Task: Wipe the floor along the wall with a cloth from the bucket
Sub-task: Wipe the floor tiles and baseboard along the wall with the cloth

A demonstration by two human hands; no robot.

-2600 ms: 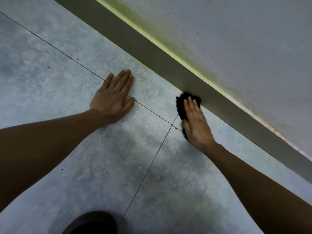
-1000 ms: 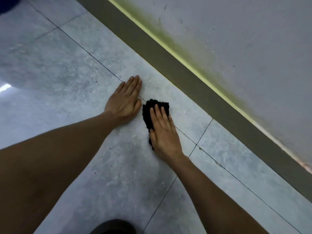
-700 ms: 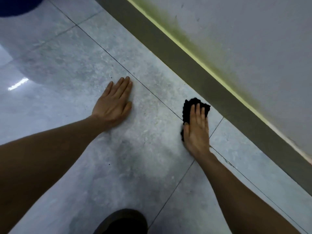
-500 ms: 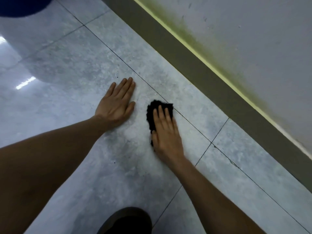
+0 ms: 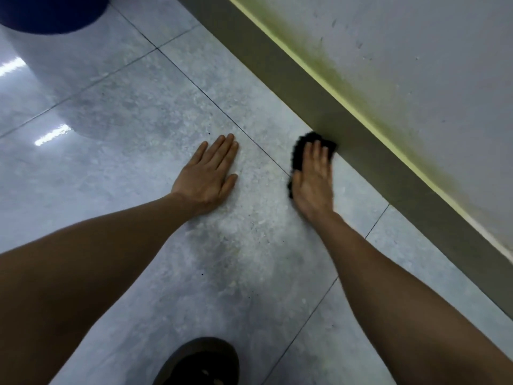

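A black cloth (image 5: 301, 147) lies flat on the grey tiled floor (image 5: 138, 112), its far edge touching the dark skirting board (image 5: 361, 151) at the foot of the wall. My right hand (image 5: 313, 179) presses down on the cloth with fingers stretched out; most of the cloth is hidden under the palm. My left hand (image 5: 208, 176) rests flat on the floor to the left of it, fingers together, holding nothing. The blue bucket (image 5: 52, 12) stands at the top left corner, only its lower part visible.
The pale wall (image 5: 416, 65) with a greenish stain runs diagonally from top centre to the right edge. A dark shoe (image 5: 200, 362) is at the bottom centre. Shiny wet floor with light reflections lies to the left.
My right hand has slid the cloth from beside my left hand out to the right, up against the skirting board. The left hand stays planted. More of the bucket shows.
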